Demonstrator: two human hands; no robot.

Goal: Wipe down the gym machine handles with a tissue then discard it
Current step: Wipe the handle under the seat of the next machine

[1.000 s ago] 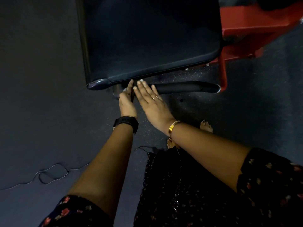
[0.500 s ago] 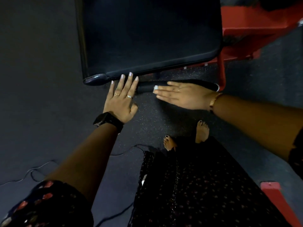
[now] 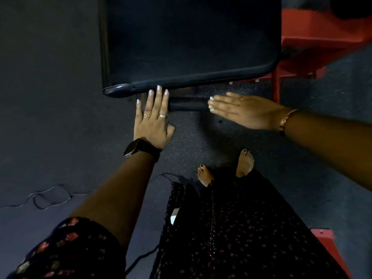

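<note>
A black foam-covered handle (image 3: pixel 188 104) runs left to right just below the front edge of the black padded seat (image 3: pixel 189 43). My left hand (image 3: pixel 154 119) lies flat over the handle's left end, fingers straight and pointing up at the seat edge. My right hand (image 3: pixel 244 110) is flat over the handle's right part, fingers straight and pointing left. No tissue shows in either hand; only pale fingernails show at the fingertips.
The red machine frame (image 3: pixel 314 43) stands at the upper right, with a red post (image 3: pixel 275 85) beside the seat. Another red part (image 3: pixel 330 250) lies at the lower right. A thin cable (image 3: pixel 48 196) loops over the dark rubber floor at left. Bare feet (image 3: pixel 244 162) stand below the handle.
My hands have parted from the handle's left end. The left one flattened with fingers up; the right one swung to the right side and now points left along the handle.
</note>
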